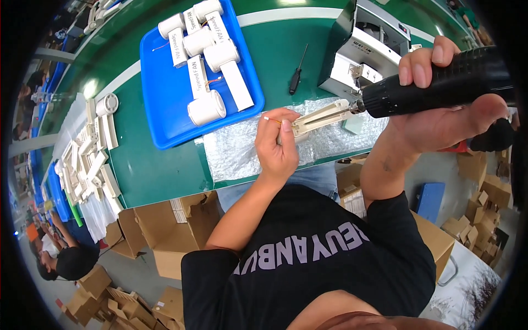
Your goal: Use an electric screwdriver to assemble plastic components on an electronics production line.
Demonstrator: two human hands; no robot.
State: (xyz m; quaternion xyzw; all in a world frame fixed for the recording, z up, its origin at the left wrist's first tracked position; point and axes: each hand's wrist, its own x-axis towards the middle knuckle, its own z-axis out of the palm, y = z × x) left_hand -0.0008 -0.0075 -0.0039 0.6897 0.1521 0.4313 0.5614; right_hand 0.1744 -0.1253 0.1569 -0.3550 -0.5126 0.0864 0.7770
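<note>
My left hand (276, 147) is closed on an opened off-white plastic fan handle (329, 111), held over a sheet of bubble wrap (234, 148). A thin wire with a small white connector (267, 118) sticks out by its fingers. My right hand (434, 129) is wrapped round a black electric screwdriver (440, 88), tilted nearly level. Its long bit points left along the handle; whether the tip touches a screw cannot be made out.
A blue tray (155, 124) holds several white handheld fans (208, 107). Behind the screwdriver stands a screw feeder machine (357, 52), with a small black screwdriver (296, 80) beside it. Loose white housings (88, 154) pile up at left. Cardboard boxes (165, 236) stand below the table edge.
</note>
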